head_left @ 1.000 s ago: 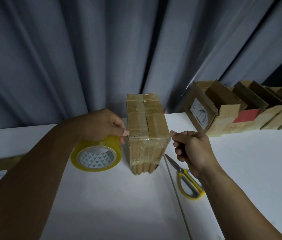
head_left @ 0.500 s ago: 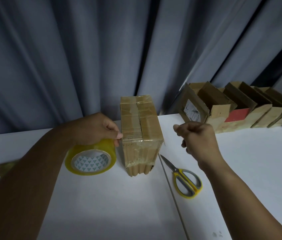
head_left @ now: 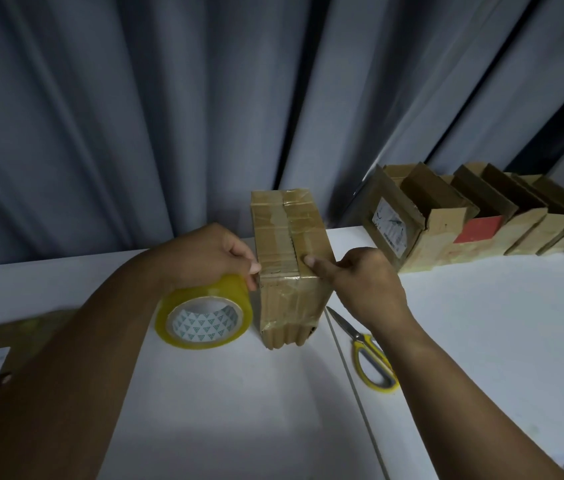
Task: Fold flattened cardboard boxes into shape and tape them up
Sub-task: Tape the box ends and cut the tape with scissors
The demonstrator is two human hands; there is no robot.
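Yellow tape roll (head_left: 204, 325) is held in your left hand (head_left: 209, 256) beside the brown box (head_left: 291, 301), and your right hand (head_left: 367, 284) presses 1 straight finger on its top.

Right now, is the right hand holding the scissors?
No, the scissors lie on the table; the right hand presses a finger on the box.

Single view, head-worn, wide-angle; looks forward and down over the table (head_left: 481, 341) toward the curtain (head_left: 135, 116), which fills the upper half; set close: both forearms (head_left: 66, 375) enter from the bottom corners; box (head_left: 287, 244) near frame centre, left hand (head_left: 211, 258) on tape (head_left: 204, 320) beside it, right hand (head_left: 367, 282) at its other side; scissors (head_left: 370, 358) low, right of centre; table's far edge crosses at mid-height.
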